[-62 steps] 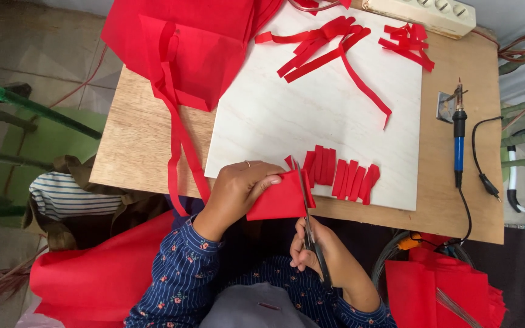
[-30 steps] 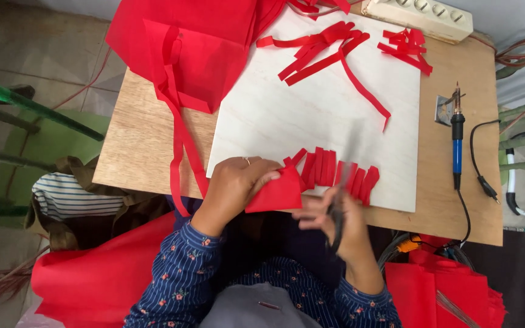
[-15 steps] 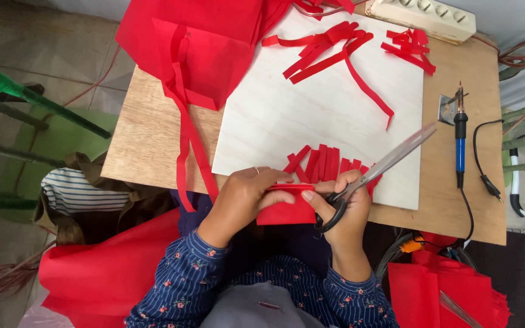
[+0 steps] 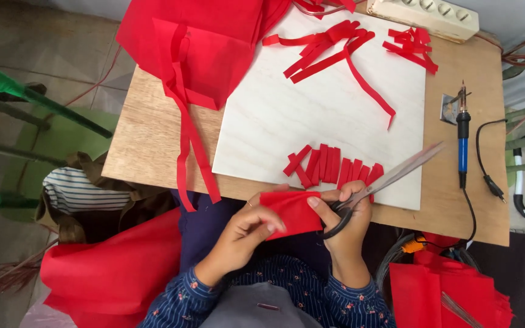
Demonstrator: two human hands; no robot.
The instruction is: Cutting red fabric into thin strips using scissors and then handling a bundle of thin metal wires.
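- Wooden tabletop (image 4: pixel 153 146) is seen from above, with a pale rectangular plywood board (image 4: pixel 311 115) laid on it, over a tiled floor strewn with red fabric heaps.
- On the board, a row of short red fabric strips (image 4: pixel 329 165) is lined up near the front edge, and longer red strips (image 4: pixel 329 51) are scattered at the far end; a blue-handled soldering iron (image 4: pixel 462 143) is set to the right on the bare wood.
- A small red fabric piece (image 4: pixel 291 212) is held off the table's front edge, pinched by the left hand (image 4: pixel 247 234) between thumb and fingers.
- The right hand (image 4: pixel 344 222) is closed through the black loops of the steel scissors (image 4: pixel 384 182), while its fingertips also touch the fabric; the blades are shut, pointing up and right over the board.
- Judged risk: the lined-up strips could be swept aside by the blade tips, since these hover just above them.
- Judged risk: fingers could be nicked, because both hands are crowded onto one small piece.
- Both wrists are bent inward, forearms drawn close to the body.
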